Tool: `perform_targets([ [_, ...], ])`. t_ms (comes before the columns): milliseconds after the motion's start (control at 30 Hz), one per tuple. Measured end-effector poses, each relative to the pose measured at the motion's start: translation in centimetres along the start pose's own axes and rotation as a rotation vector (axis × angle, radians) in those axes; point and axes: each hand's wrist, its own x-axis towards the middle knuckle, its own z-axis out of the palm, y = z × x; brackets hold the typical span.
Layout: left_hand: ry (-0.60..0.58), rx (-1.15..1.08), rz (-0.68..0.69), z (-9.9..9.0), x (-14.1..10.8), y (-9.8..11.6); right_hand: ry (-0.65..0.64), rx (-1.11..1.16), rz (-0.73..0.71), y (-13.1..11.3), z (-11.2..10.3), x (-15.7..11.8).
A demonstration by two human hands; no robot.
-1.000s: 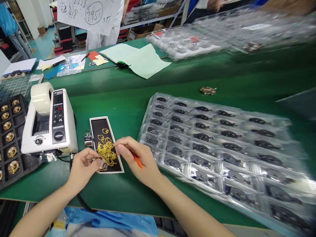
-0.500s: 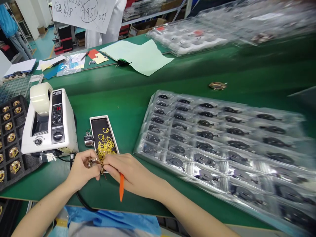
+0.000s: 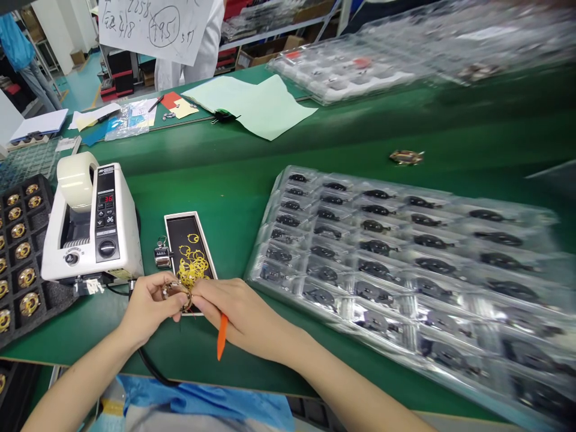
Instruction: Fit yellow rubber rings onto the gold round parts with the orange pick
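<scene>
My left hand [image 3: 150, 306] pinches a small round metal part [image 3: 173, 291] between thumb and fingers, at the near end of a narrow black-lined box [image 3: 204, 237]. My right hand [image 3: 234, 312] is closed around a slim orange tool [image 3: 222, 337], whose flat pointed end sticks out below the palm. Its fingertips meet the metal part's right side; the tool's working tip is hidden there. Thin yellow rings [image 3: 193, 264] lie heaped in the box just beyond both hands. A small metal tally counter [image 3: 162, 254] stands against the box's left side.
Left of my hands stands a white tape dispenser [image 3: 119, 231], beside a black foam tray [image 3: 40, 255] of gold round parts. A clear plastic tray [image 3: 263, 273] with black parts fills the right. Farther back lie a loose metal part [image 3: 407, 157] and green paper [image 3: 270, 111].
The loose metal part at the back has shifted to the right. My hands have moved only slightly, still together at the small metal part. The view has shifted a little.
</scene>
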Motion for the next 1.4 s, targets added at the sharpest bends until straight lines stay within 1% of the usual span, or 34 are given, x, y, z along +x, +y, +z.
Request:
perform_targets([
  [133,0.000,0.052,0.100,-0.1,0.0,-0.1,-0.009,0.127,0.162,-0.3,0.0,0.1],
  [233,0.011,0.096,0.182,-0.3,0.0,-0.2,0.032,0.183,0.265,-0.3,-0.1,0.2],
  [333,0.065,0.184,0.248,-0.4,0.0,-0.3,0.130,0.222,0.283,-0.3,-0.1,0.2],
  [400,0.093,0.295,0.310,-0.5,0.0,-0.4,0.160,0.265,0.280,-0.4,0.2,0.1],
  [467,0.139,0.452,0.448,-0.5,0.0,-0.7,0.139,0.327,0.295,-0.5,0.5,0.2],
  [533,0.202,0.632,0.693,-0.6,0.0,-1.2,0.100,0.433,0.356,-0.8,0.7,0.4],
  [600,0.258,0.824,0.964,-0.7,0.2,-1.9,0.076,0.597,0.447,-1.1,0.8,0.7],
  [633,0.271,0.918,1.067,-0.7,0.3,-2.2,0.072,0.684,0.492,-1.3,0.7,0.8],
  [667,0.278,1.008,1.140,-0.7,0.4,-2.5,0.072,0.761,0.530,-1.4,0.6,0.9],
  [700,0.287,1.084,1.182,-0.6,0.5,-2.7,0.076,0.825,0.560,-1.6,0.4,0.9],
  [767,0.298,1.161,1.222,-0.3,0.3,-2.9,0.086,0.900,0.599,-1.7,0.1,0.9],
  [833,0.278,1.125,1.219,0.1,-0.3,-2.9,0.105,0.906,0.620,-1.6,-0.1,0.6],
  [867,0.263,1.058,1.167,0.2,-0.9,-2.9,0.120,0.883,0.624,-1.5,-0.2,0.3],
  [900,0.265,0.950,1.066,0.1,-1.6,-2.9,0.138,0.845,0.626,-1.3,-0.3,0.1],
  [933,0.286,0.800,0.922,0.0,-2.4,-3.0,0.161,0.798,0.620,-1.1,-0.3,-0.1],
  [967,0.327,0.614,0.748,-0.4,-3.2,-3.2,0.188,0.751,0.609,-0.9,-0.3,-0.3],
  [1000,0.392,0.404,0.572,-1.0,-4.0,-3.4,0.207,0.710,0.598,-0.8,-0.3,-0.5],
  [1033,0.464,0.195,0.426,-1.7,-4.7,-3.6,0.216,0.679,0.589,-0.7,-0.3,-0.6],
  [1067,0.541,0.014,0.324,-2.6,-5.3,-3.8,0.212,0.659,0.579,-0.7,-0.2,-0.7],
  [1100,0.613,-0.124,0.264,-3.4,-5.7,-3.8,0.200,0.646,0.570,-0.7,-0.2,-0.8],
  [1167,0.728,-0.272,0.221,-5.0,-5.9,-3.6,0.160,0.634,0.559,-1.0,-0.2,-0.8],
  [1200,0.767,-0.301,0.219,-5.5,-5.9,-3.3,0.146,0.632,0.556,-1.0,-0.3,-0.8],
  [1267,0.810,-0.314,0.245,-6.0,-5.6,-2.4,0.136,0.631,0.559,-1.1,-0.4,-0.8],
  [1333,0.841,-0.260,0.344,-5.8,-5.5,-1.2,0.141,0.640,0.570,-0.9,-0.5,-0.7],
  [1400,0.870,-0.080,0.539,-5.4,-5.7,0.0,0.151,0.665,0.576,-0.7,-0.7,-0.6],
])
